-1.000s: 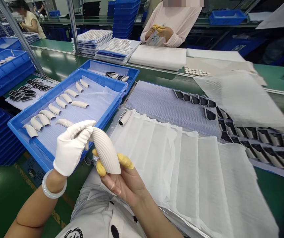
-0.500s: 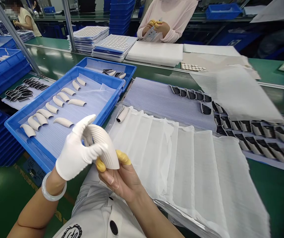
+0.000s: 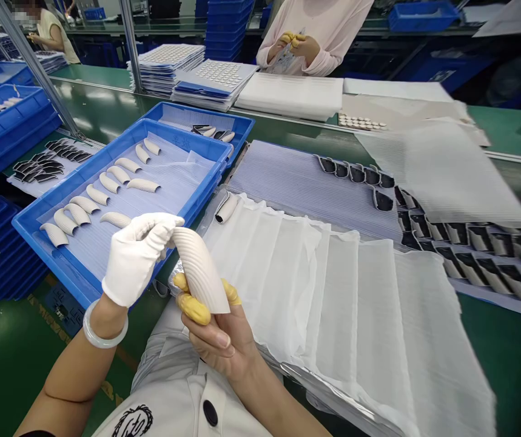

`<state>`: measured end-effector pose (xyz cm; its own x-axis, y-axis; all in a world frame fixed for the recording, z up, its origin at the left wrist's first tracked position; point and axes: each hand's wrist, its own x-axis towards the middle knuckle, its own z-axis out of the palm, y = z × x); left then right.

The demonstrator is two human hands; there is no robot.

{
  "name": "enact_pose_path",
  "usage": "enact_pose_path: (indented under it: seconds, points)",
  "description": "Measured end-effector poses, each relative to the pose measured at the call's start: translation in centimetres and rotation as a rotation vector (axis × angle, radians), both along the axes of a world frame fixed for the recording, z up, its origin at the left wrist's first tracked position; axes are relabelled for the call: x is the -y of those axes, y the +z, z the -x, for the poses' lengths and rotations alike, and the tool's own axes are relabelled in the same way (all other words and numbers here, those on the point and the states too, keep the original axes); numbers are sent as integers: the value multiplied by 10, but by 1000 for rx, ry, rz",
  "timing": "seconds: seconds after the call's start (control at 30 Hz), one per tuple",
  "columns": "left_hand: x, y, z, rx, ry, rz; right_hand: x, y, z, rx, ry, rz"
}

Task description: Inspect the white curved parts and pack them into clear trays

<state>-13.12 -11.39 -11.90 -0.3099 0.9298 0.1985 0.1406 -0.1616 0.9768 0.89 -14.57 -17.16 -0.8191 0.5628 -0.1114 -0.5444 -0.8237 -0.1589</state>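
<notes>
A curved, ribbed cream-coloured piece [image 3: 200, 270] is held up in front of my body. My right hand [image 3: 217, 325], with yellow finger cots on several fingertips, grips its lower end. My left hand [image 3: 139, 255], in a white glove, pinches the upper end between thumb and fingers. Just left of the hands stands a blue tray [image 3: 78, 288] with similar ribbed pieces [image 3: 77, 213] lying on a pale liner. Another rolled piece with a dark inside [image 3: 227, 208] lies on the bench, at the corner of a white cloth [image 3: 333, 303].
Rows of dark-lined pieces [image 3: 469, 243] lie at the right, partly beneath a translucent sheet [image 3: 442, 170]. Behind them are stacked sheets [image 3: 287, 97] and a co-worker in a pink top [image 3: 319, 36]. Stacked blue trays [image 3: 0, 249] stand at the lower left, near a metal post [image 3: 130, 45].
My left hand has gone from wrapping round the ribbed piece to pinching its upper end, fingers drawn together. The right hand keeps hold of the lower end, and the piece stands slightly more upright.
</notes>
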Motion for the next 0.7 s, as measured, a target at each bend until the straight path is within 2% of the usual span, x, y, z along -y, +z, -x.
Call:
enact_pose_path:
  seconds: [0.17,0.43,0.7]
  points:
    - [-5,-7,1,93,19,67,0,3,1,-73,-17,59]
    - [-8,-11,2,140,-2,53,-1,1,2,-118,-13,62]
    - [-6,-6,-4,19,-38,-1,-3,-7,2,-243,0,76]
